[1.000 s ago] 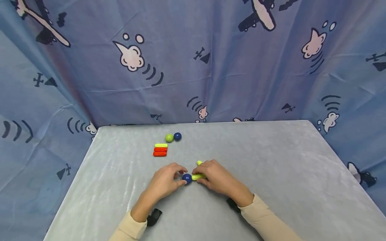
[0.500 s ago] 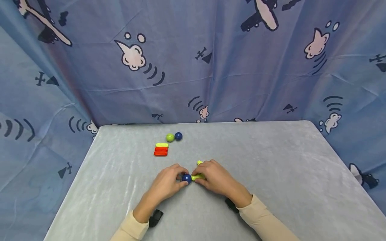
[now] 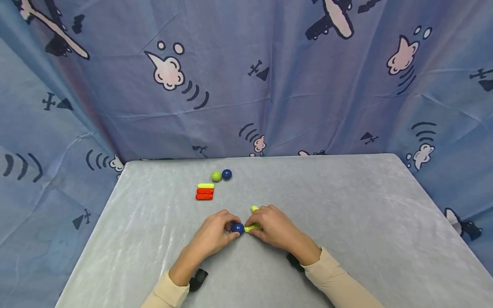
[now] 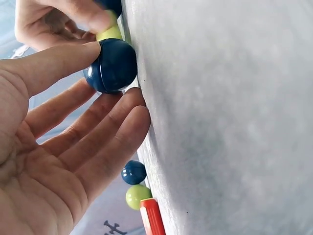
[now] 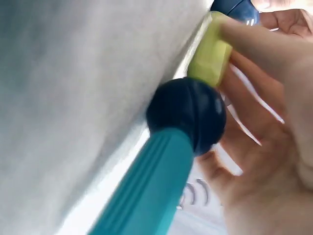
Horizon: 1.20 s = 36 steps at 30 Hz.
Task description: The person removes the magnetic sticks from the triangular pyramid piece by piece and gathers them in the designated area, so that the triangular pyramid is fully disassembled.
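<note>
My left hand (image 3: 212, 232) pinches a navy ball (image 4: 118, 66) between thumb and fingers, just above the table. The ball sits at one end of a yellow-green stick (image 5: 209, 58), which my right hand (image 3: 278, 227) pinches. At the stick's other end, a second navy ball (image 5: 183, 111) shows in the right wrist view, with a teal ribbed stick (image 5: 149, 183) running from it toward the camera. In the head view my right hand hides that ball and the teal stick. Beyond its knuckles pokes the tip of another yellow-green piece (image 3: 254, 208).
Farther back on the grey-white table (image 3: 346, 205) lie one yellow-green stick (image 3: 206, 186) and two red sticks (image 3: 204, 194), side by side. Behind them are a green ball (image 3: 216, 176) and a navy ball (image 3: 227, 174). A blue patterned curtain (image 3: 231, 94) surrounds the table.
My left fingers have closed in around the navy ball, which has shifted slightly left. My right hand keeps its grip on the yellow-green stick, which has turned a little.
</note>
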Motion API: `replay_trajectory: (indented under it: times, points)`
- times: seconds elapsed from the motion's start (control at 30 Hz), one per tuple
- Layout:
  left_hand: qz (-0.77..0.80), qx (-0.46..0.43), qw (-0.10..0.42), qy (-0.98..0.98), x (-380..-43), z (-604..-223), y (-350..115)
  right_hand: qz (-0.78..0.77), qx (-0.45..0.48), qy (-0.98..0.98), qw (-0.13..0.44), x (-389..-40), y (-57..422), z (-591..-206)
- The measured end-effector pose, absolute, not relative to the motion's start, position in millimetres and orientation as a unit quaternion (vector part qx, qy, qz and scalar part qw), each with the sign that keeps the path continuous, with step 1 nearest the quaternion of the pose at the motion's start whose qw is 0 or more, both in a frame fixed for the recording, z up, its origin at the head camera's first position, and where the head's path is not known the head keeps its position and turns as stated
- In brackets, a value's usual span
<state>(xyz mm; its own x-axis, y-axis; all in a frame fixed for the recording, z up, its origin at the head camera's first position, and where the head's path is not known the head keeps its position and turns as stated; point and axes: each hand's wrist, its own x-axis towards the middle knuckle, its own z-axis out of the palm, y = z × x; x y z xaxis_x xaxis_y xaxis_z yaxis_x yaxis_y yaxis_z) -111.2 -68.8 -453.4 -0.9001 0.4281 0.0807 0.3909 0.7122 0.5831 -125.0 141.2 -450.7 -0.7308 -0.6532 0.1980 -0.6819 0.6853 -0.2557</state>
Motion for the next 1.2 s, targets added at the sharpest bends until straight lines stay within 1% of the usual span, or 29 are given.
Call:
replay_trajectory:
  times: [0.17,0.27,0.5,0.6,0.8,1.0,1.13,1.2]
  points:
    - [0.307,0.219,0.031,0.926,-111.7,-454.0,-70.4,0.134,0.381,-0.913,0.059,-125.7,140.9,-452.0]
    - [0.306,0.216,0.035,0.926,-110.2,-454.7,-72.0,0.15,0.382,-0.911,0.049,-125.3,146.2,-449.9]
    - [0.309,0.209,0.052,0.926,-108.6,-454.5,-73.6,0.176,0.333,-0.926,0.027,-122.6,169.3,-440.1]
    - [0.311,0.211,0.051,0.925,-109.6,-453.4,-74.2,0.174,0.344,-0.922,0.032,-122.3,168.9,-440.4]
    - [0.318,0.215,0.037,0.923,-112.9,-452.8,-74.9,0.156,0.414,-0.894,0.066,-124.1,147.8,-444.8]
    - [0.325,0.214,0.037,0.921,-113.9,-452.7,-75.4,0.121,0.412,-0.9,0.079,-125.6,144.2,-447.3]
    - [0.323,0.208,0.041,0.922,-114.4,-450.0,-78.1,0.138,0.407,-0.899,0.08,-125.1,151.6,-447.6]
    - [0.321,0.197,0.044,0.925,-114.7,-448.4,-80.7,0.15,0.388,-0.906,0.073,-123.6,157.3,-445.2]
